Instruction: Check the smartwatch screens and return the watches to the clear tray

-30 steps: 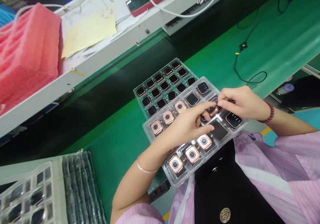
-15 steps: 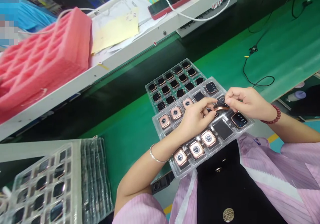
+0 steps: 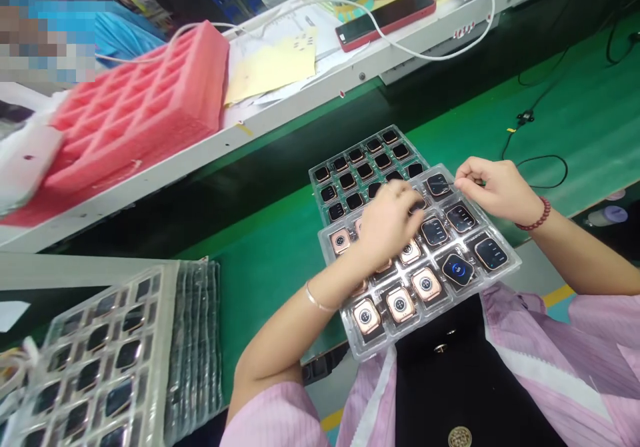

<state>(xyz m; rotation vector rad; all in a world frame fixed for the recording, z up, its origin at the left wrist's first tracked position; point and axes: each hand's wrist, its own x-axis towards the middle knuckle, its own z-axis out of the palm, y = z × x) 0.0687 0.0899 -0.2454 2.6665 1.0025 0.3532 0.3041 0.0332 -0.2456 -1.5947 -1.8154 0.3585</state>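
A clear plastic tray [image 3: 357, 347] of smartwatch bodies rests tilted in front of me, near my lap. Some watches lie back side up with rose-gold cases, like one watch [image 3: 400, 304]; others show dark screens. A watch with a lit blue screen [image 3: 457, 270] sits slightly turned in the front row. My left hand [image 3: 387, 220] is over the tray's middle, its motion-blurred fingertips at a dark-screened watch [image 3: 417, 202]; its grip is unclear. Beyond the tray's right corner, my right hand [image 3: 493, 187] is closed in a pinch, with a thin dark tip showing at its fingers.
Behind lies a second tray of watches [image 3: 327, 175] on the green bench [image 3: 265, 254]. Stacked trays [image 3: 195, 340] stand at left. On the white shelf are pink foam [image 3: 210, 87], yellow paper [image 3: 280, 67] and a red-edged phone [image 3: 390, 20]. Cables lie at right.
A watch held between both hands is now out of them. The front-row slot that looked empty holds a lit watch. My left hand has shifted left and back; the view has turned slightly.
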